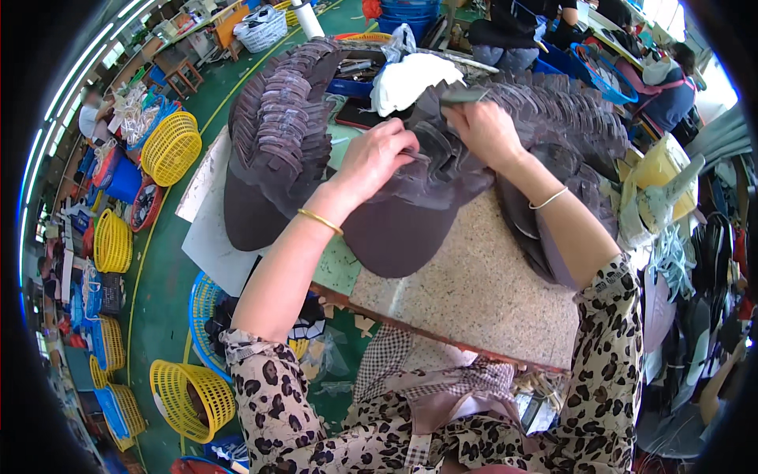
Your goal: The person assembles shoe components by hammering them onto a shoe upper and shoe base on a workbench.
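Note:
Rows of overlapping dark brown flat pieces (282,118) with rounded ends lie fanned across the worktable (458,272). My left hand (377,158) is closed, its fingertips pinching the edge of a dark brown piece (403,229) at the middle of the spread. To its right, my right hand (485,133) is closed around a small flat grey-green piece (463,95), just above the middle pieces. Another fanned row (564,107) runs along the table's right side. What lies under my fingers is partly hidden.
A white cloth bundle (410,83) sits behind my hands, beside a blue tray of tools (353,85). A yellow block wrapped in plastic (662,178) stands at the right. Yellow baskets (192,399) and a blue basket (204,320) stand left of the table. Other people work farther off.

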The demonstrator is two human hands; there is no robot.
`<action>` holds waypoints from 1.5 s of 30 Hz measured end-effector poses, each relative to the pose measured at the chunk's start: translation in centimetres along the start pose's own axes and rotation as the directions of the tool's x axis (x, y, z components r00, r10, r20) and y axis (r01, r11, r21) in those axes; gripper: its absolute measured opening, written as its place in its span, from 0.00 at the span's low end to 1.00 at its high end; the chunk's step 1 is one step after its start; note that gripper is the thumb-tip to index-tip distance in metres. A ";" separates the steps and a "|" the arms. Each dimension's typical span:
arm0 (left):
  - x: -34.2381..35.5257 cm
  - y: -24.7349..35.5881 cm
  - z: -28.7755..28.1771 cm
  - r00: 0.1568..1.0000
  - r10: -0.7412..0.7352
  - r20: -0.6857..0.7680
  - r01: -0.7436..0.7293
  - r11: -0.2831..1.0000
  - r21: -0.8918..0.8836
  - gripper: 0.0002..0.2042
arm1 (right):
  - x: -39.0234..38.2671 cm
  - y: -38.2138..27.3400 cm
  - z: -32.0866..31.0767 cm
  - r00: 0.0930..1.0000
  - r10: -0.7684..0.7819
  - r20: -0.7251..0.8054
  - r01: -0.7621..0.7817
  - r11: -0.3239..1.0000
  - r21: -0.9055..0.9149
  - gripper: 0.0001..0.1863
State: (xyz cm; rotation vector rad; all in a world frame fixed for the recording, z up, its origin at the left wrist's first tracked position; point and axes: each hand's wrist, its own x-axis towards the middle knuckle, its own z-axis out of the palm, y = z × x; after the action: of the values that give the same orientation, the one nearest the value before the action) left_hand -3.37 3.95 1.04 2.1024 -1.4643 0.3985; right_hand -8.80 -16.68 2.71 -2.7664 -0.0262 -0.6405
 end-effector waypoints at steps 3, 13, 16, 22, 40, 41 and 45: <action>-0.9 0.0 -0.5 1.000 0.004 0.026 -0.005 0.998 0.056 0.08 | -0.5 -1.8 -2.6 0.990 -0.092 -0.109 0.100 0.992 0.071 0.15; -1.6 12.1 -7.9 0.949 0.254 0.186 -0.137 0.865 -0.483 0.10 | -13.3 -3.7 -11.4 0.746 0.113 0.656 -0.597 0.551 0.584 0.18; -2.9 15.4 -6.5 0.932 0.272 0.239 -0.053 0.756 -0.652 0.13 | -18.4 -5.8 -14.6 0.687 0.202 0.698 -0.687 0.494 0.533 0.15; -5.0 18.1 0.0 0.927 0.250 0.282 0.060 0.641 -0.766 0.11 | -26.0 -5.6 -14.8 0.770 0.295 0.565 -0.638 0.367 0.677 0.20; -6.5 15.6 2.2 0.942 0.243 0.231 0.034 0.616 -0.787 0.12 | -30.2 -4.7 -9.9 0.767 0.546 0.336 -0.604 0.439 0.665 0.21; -6.3 15.6 2.2 0.926 0.279 0.255 0.038 0.604 -0.796 0.12 | -29.8 -5.0 -10.0 0.795 0.522 0.309 -0.544 0.387 0.745 0.22; -5.7 16.4 2.6 0.902 0.309 0.302 0.042 0.634 -0.773 0.11 | -28.7 -5.7 -10.4 0.863 0.363 0.351 -0.497 0.496 0.712 0.28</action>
State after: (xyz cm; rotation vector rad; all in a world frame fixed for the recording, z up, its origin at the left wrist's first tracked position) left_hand -20.80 2.50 0.27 1.3937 -1.6275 -0.5969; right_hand -39.63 -12.89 0.84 -1.8139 0.2868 -0.1762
